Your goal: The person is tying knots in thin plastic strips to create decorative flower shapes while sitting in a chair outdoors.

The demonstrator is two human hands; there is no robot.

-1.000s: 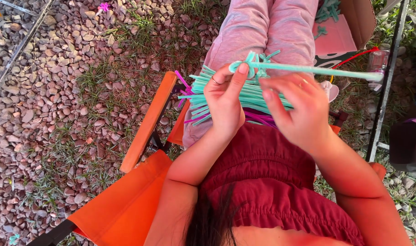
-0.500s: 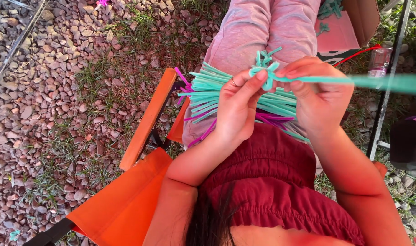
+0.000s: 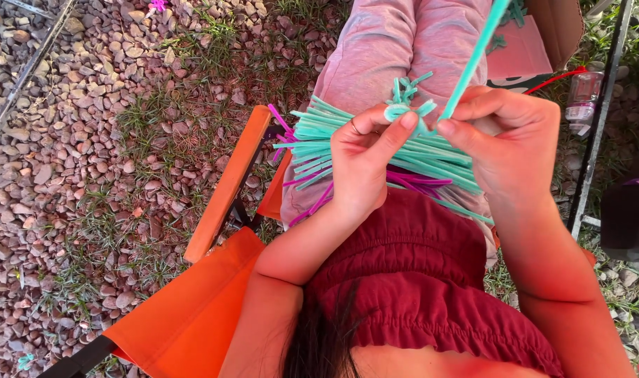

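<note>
My left hand [image 3: 365, 164] pinches a small knot of teal strands [image 3: 403, 105] between thumb and fingertips. My right hand [image 3: 508, 140] grips a long teal strand [image 3: 473, 56] that runs from that knot up and out of the top of the view. Both hands hover over my lap, where a bundle of teal and purple strands [image 3: 319, 143] lies across pink trousers [image 3: 396, 49]. My red top fills the lower middle.
An orange folding chair [image 3: 214, 210] holds me, its armrest at my left. Gravel with patches of grass [image 3: 95, 140] covers the ground to the left. A cardboard box [image 3: 557, 24], a plastic bottle [image 3: 581, 98] and a metal frame leg [image 3: 599, 119] stand at the right.
My right hand has swung the long teal strand from pointing right to pointing upward. Both hands moved slightly lower and closer together around the knot.
</note>
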